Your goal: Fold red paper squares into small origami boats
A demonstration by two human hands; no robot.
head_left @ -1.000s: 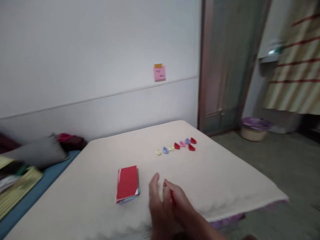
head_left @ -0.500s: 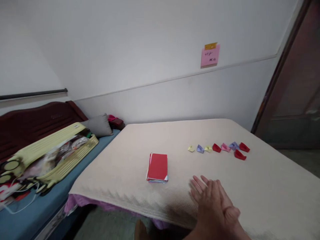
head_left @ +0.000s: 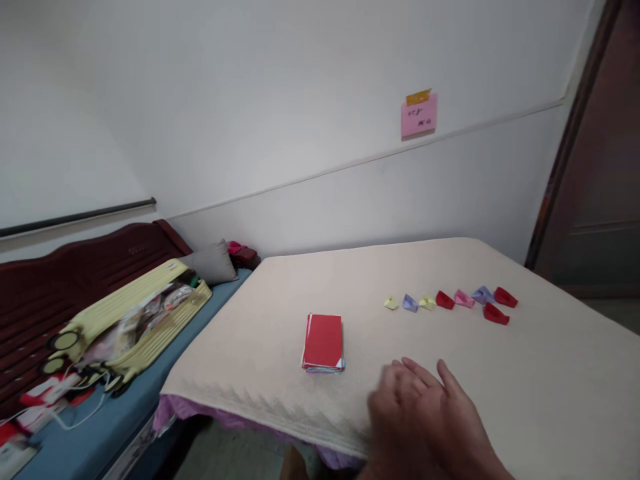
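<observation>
My left hand [head_left: 393, 410] and my right hand [head_left: 453, 407] are pressed together above the near edge of the covered table. The left one is smeared by motion, and its fingers cannot be made out. My right hand is open, palm turned up, fingers stretched and thumb apart; nothing shows in it. To the left of the hands lies a stack of coloured paper [head_left: 324, 341] with a red sheet on top. Beyond them is a row of small folded paper pieces: yellow [head_left: 391, 303], purple [head_left: 410, 303], pink [head_left: 464, 298] and red [head_left: 496, 313].
A quilted cream cover [head_left: 260, 327] lies over the table. On the left, an open yellow suitcase [head_left: 135, 313] full of bags rests on a blue mattress [head_left: 140, 373], beside a grey pillow [head_left: 213, 262]. A pink note [head_left: 419, 117] is taped to the wall.
My hands have shifted against each other: the left one, flat across the right palm before, is now blurred at its left side. The view has turned slightly left. Paper stack and folded pieces stay put.
</observation>
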